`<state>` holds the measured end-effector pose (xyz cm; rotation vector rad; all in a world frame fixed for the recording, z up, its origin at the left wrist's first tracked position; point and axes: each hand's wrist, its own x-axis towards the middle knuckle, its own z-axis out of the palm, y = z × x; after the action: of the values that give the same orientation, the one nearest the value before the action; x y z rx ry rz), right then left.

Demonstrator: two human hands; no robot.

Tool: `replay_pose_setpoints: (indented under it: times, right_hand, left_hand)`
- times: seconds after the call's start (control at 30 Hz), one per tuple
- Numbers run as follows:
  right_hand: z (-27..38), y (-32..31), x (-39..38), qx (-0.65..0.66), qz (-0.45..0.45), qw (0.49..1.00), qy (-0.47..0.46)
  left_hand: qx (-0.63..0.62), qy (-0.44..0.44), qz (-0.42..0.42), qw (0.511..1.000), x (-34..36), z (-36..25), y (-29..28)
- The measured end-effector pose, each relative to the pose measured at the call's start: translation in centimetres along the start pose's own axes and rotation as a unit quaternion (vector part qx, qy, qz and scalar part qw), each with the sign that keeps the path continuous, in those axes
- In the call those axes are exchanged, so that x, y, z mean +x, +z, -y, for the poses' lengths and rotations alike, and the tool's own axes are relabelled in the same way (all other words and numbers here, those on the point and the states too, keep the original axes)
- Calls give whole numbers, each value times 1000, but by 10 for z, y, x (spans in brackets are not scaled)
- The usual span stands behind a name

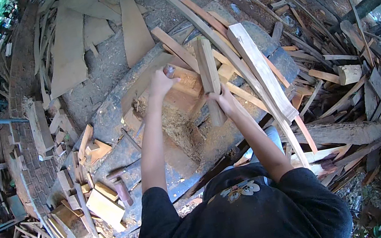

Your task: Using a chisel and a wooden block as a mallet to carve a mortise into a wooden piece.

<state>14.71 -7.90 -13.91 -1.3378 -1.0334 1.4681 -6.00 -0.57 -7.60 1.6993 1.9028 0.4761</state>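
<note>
Brown wooden block (207, 65) clamped in right hand (221, 101); well apart, leftward, left hand (161, 83) closed round short cylinder (169, 70); pale beam (261, 68) to the right.

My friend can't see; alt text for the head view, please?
A person's right hand grips a wooden block over a cluttered worktable; the left hand holds a partly hidden object. Long planks lie to the right.

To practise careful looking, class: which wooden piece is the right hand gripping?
The short, thick block left of the wide pale beam. The right hand grips its near part; the beam lies outside that grip.
</note>
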Motion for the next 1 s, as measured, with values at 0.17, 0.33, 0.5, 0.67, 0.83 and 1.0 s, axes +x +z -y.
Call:
replay_pose_setpoints:
  times: [0.17, 0.33, 0.5, 0.67, 0.83, 1.0]
  right_hand:
    - [-10, -9, -2, -67, -14, 997, -23]
    - [7, 2, -11, -59, -5, 997, -42]
    - [17, 3, -16, -35, -9, 998, -54]
    - [39, 7, -20, 31, 8, 999, -1]
    - [17, 8, -7, 11, 32, 999, -33]
    - [-2, -4, 9, -2, -1, 999, -33]
  left_hand:
    - [28, 3, 26, 999, 5, -5, 4]
    - [2, -53, 6, 999, 17, 7, 12]
    - [-54, -1, -6, 999, 17, 14, 17]
    - [-45, 32, -63, 996, 8, 16, 19]
    - [-112, -104, -44, 987, 2, 43, 7]
    - [-105, -6, -141, 984, -25, 26, -16]
